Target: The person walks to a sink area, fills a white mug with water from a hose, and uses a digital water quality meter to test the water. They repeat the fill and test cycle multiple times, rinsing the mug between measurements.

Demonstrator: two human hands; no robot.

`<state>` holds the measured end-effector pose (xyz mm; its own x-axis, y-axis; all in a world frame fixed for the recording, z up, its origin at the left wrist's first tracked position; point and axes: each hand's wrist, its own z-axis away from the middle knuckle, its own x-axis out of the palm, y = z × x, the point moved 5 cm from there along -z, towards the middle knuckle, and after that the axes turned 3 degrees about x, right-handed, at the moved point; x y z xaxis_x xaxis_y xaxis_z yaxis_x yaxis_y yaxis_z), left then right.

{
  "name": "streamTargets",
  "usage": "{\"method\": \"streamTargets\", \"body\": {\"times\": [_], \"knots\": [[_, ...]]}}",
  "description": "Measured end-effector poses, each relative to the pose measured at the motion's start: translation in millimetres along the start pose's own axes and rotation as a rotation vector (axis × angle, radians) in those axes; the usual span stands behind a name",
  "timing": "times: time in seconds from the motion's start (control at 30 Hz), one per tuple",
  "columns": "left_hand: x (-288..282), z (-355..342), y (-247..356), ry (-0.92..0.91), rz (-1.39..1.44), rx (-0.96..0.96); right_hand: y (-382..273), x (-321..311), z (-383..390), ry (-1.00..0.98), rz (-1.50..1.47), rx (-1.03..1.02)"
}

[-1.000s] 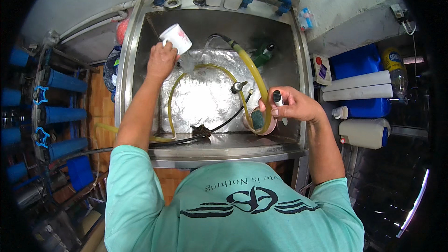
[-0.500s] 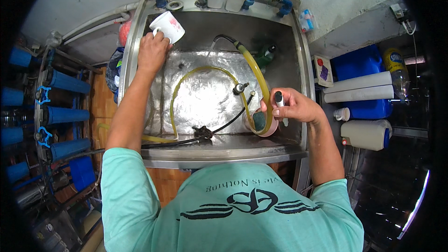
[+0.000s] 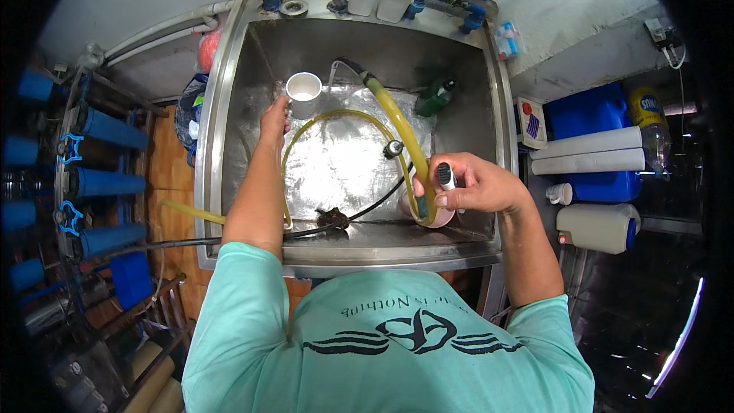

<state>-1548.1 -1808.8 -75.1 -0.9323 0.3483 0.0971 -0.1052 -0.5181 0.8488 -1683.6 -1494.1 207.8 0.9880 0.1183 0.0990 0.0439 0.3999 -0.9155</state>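
Observation:
My left hand (image 3: 274, 116) grips a white mug (image 3: 304, 93) by its handle, over the sink's left side. The mug stands nearly upright, its mouth facing up. My right hand (image 3: 485, 183) closes around a yellow hose (image 3: 399, 120). In the same hand is a small white piece with a ribbed black top (image 3: 446, 175), whose kind I cannot make out. Water runs from the hose's dark curved end, close to the right of the mug. Below my right hand, a pinkish container (image 3: 443, 219) is partly hidden by the hose.
A green bottle (image 3: 436, 97) leans in the back right of the steel sink (image 3: 267, 46). A black hose (image 3: 372, 210) with a dark fitting crosses its front. White holders (image 3: 396, 4) with brushes stand on the back ledge. Blue cylinders (image 3: 113, 187) line the left side; jugs (image 3: 596, 226) stand right.
My left hand has brought the mug right and toward me, turning it from tipped over to mouth up. The hose end has shifted slightly left; my right hand keeps its hold.

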Motion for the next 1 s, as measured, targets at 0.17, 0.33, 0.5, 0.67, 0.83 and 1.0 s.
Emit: {"method": "streamTargets", "body": {"times": [0.17, 0.33, 0.5, 0.67, 0.83, 1.0], "knots": [[9.5, 4.0, -6.0, -0.022, 0.022, -0.007, -0.7, 8.7, -11.1, -0.054, -0.014, -0.007], [14.6, 2.4, -3.9, -0.047, -0.03, 0.033, 0.2, 10.4, -13.7, -0.086, 0.009, 0.016], [16.1, -0.1, -8.0, -0.047, -0.034, 0.019, -0.1, 11.2, -14.2, -0.091, 0.042, -0.01], [16.5, -0.8, -11.3, -0.071, -0.027, 0.021, 0.7, 11.2, -13.7, -0.085, 0.036, 0.002], [16.2, 0.4, -11.4, -0.078, -0.015, 0.022, -0.7, 11.3, -14.3, -0.085, 0.067, -0.023], [16.2, 3.2, -10.6, -0.057, -0.021, 0.025, -1.1, 12.0, -13.9, -0.082, 0.059, -0.002]]}}
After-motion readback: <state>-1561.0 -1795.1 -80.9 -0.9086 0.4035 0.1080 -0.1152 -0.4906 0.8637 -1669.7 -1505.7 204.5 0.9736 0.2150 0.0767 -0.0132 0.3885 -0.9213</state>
